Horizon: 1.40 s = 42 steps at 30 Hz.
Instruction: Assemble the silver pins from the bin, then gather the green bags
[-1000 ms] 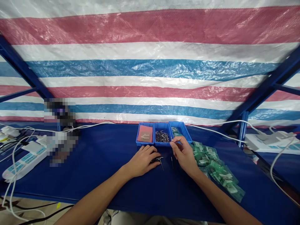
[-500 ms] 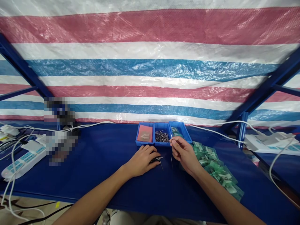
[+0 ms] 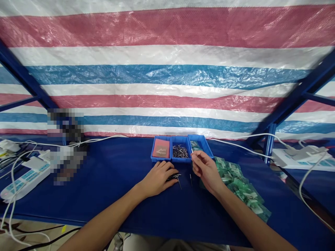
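Observation:
My left hand (image 3: 159,177) rests on the blue tablecloth, its fingers curled over a small bunch of dark metal pins (image 3: 175,176). One loose pin (image 3: 191,179) lies on the cloth between my hands. My right hand (image 3: 205,169) is raised a little above the cloth and pinches a thin metal pin (image 3: 192,151) upright between thumb and fingertips. Just behind the hands stand three small blue trays: the left tray (image 3: 161,150) holds a red card, the middle tray (image 3: 179,152) holds several metal pins, the right tray (image 3: 202,143) holds small bags.
A heap of small green-printed plastic bags (image 3: 240,188) lies to the right of my right hand. White power strips (image 3: 22,177) and cables sit at the far left, another strip (image 3: 300,157) at the right. A striped tarpaulin (image 3: 167,69) closes off the back.
My right hand has turned the pin from pointing sideways to upright and lifted it slightly toward the trays. The left hand has stayed on the bunch of pins.

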Each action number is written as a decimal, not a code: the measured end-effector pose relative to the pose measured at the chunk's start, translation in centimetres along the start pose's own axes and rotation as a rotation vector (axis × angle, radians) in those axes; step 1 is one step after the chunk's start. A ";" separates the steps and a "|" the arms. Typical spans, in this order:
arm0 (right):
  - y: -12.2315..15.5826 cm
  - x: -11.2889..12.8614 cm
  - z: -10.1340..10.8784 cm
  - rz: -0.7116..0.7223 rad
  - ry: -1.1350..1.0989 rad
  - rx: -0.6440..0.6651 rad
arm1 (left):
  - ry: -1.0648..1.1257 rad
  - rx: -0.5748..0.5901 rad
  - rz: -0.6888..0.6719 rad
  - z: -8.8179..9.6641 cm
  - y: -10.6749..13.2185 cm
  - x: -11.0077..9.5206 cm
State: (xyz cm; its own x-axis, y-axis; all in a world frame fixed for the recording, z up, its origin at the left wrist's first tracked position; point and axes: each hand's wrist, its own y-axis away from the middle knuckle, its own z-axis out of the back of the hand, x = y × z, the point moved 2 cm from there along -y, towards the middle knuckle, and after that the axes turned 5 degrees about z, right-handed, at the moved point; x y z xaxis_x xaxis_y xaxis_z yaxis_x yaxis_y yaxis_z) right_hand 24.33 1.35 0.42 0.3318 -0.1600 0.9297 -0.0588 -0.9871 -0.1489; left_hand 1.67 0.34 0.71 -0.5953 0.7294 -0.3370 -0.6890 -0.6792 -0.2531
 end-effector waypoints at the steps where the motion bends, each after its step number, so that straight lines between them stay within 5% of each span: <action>1: 0.0 0.0 0.1 0.013 0.032 -0.004 | -0.001 -0.001 0.000 0.0 0.0 0.0; 11: 0.0 0.0 0.2 0.030 0.179 -0.030 | -0.013 -0.001 0.001 0.1 0.0 0.0; 22: 0.3 1.1 -0.3 -0.206 -0.166 0.125 | -0.016 -0.013 0.007 -0.2 0.0 0.2; 42: 0.1 0.2 -0.2 0.035 0.182 -0.014 | -0.035 -0.026 0.020 -0.3 -0.1 0.3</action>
State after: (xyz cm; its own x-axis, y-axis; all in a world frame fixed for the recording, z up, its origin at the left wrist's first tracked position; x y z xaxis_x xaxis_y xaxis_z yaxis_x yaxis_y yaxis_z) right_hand 24.22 1.25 0.63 0.1534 -0.1892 0.9699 -0.0806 -0.9806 -0.1785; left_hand 1.73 0.60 0.36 -0.6231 0.7179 -0.3106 -0.6661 -0.6951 -0.2704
